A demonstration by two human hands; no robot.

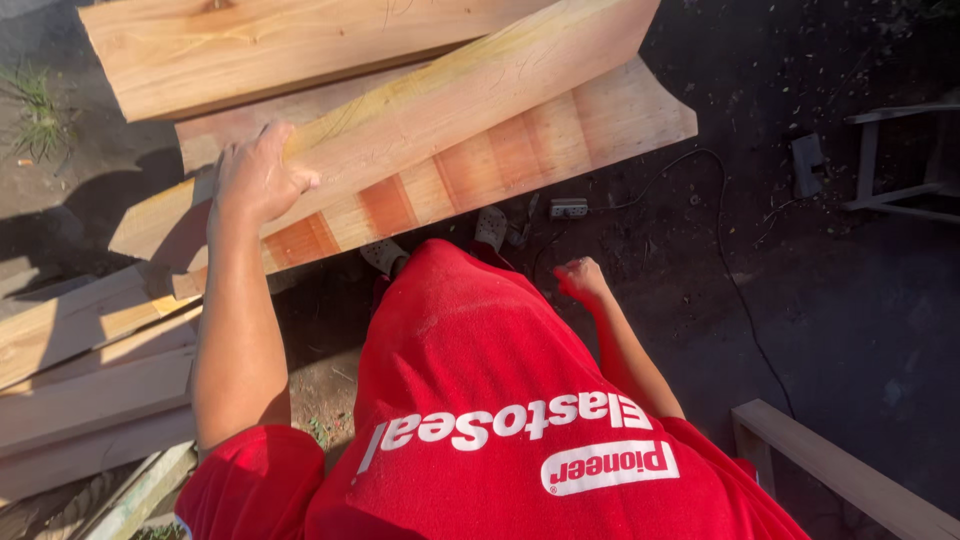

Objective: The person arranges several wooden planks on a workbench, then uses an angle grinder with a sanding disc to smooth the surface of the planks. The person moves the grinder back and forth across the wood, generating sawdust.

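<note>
From my feed, the left hand [255,180] lay on the near edge of a long plank [420,110], fingers curled over the top of it and thumb pressed along its side, so it had a loose grip on the wood. That plank ran slantwise, tilted, from lower left to upper right. It rested on a wider board [500,160] marked with reddish bands, and a third board [270,45] lay across behind both, near the top of the view.

The right hand [580,280] hung apart from the wood, above the dirt ground [820,300], curled into a loose fist. I could see nothing in it.

A red shirt [480,400] filled the lower middle of the view, and two grey shoes [385,255] showed under the wide board's edge. More planks [90,370] lay stacked at the lower left. A power strip [568,208] sat on the ground just beyond the shoes, with a dark cable [735,290] trailing off to the right. A wooden rail [850,470] crossed the lower right corner.
</note>
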